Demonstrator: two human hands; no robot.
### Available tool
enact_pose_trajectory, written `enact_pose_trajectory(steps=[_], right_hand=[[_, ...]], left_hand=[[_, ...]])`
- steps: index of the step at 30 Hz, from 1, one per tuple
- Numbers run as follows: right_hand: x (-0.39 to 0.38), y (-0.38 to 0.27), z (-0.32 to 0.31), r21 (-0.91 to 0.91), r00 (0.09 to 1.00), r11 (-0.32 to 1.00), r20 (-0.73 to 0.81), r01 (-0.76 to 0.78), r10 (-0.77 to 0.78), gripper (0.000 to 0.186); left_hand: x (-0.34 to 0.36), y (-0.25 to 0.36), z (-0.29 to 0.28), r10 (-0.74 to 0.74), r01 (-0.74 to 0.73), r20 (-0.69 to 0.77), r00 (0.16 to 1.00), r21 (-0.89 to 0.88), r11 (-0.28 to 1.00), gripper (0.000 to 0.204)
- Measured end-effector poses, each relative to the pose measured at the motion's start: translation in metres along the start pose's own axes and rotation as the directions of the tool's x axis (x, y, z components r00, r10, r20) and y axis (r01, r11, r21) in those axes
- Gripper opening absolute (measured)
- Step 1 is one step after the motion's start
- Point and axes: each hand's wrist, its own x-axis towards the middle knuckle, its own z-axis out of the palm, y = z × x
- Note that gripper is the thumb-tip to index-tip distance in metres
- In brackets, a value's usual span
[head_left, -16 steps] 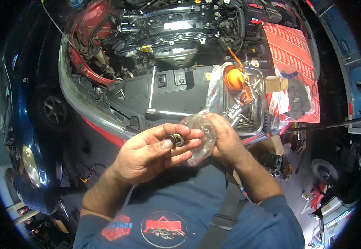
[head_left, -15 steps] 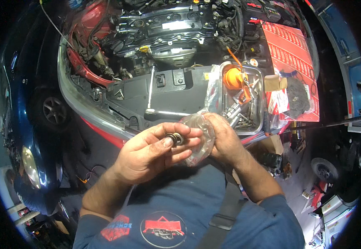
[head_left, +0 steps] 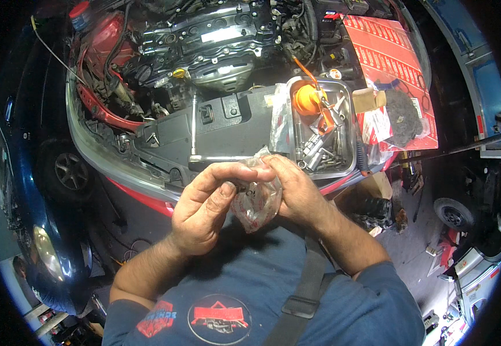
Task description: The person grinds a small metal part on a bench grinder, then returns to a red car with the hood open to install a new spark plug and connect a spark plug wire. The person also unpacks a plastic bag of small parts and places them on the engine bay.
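Close to my body, over the car's front edge, my two hands meet at a clear plastic bag. My right hand is closed on the bag's right side, and its fingertips reach the top of the crumpled film. On the other side my left hand curls its fingers toward the bag, thumb bent up. A small round metal part sits between its thumb and fingers, mostly hidden by them. Just beyond the hands, a long-handled ratchet lies on the black plastic cover.
A metal tray at the right holds sockets and an orange funnel. Beside it, a red and white box carries a grey cloth. The engine fills the far side. A dark blue car stands left.
My left hand has turned inward and come against the bag, so the metal part it showed openly is now mostly covered. The whole view has shifted slightly.
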Motion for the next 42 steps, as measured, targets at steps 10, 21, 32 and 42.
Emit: enact_pose_trajectory(steps=[10, 21, 32, 42], right_hand=[[0.005, -0.006, -0.007, 0.153, 0.972, 0.978, -0.167, -0.140, 0.165, 0.056], [0.027, 0.002, -0.043, 0.784, 0.959, 0.604, -0.037, -0.145, 0.279, 0.021], [0.010, -0.003, -0.033, 0.672, 0.941, 0.715, -0.082, -0.191, 0.329, 0.061], [-0.014, -0.052, -0.021, 0.851, 0.963, 0.485, 0.083, -0.203, 0.258, 0.031]], left_hand=[[-0.001, -0.004, -0.044, 0.033, -0.079, 0.073, 0.997, 0.795, 0.602, 0.087], [0.026, 0.008, -0.052, 0.041, -0.028, -0.007, 0.999, 0.609, 0.793, 0.060], [0.022, -0.015, -0.039, 0.021, -0.004, -0.025, 0.999, 0.549, 0.836, 0.038], [-0.020, 0.012, -0.052, -0.127, 0.113, 0.064, 0.990, 0.196, 0.974, 0.030]])
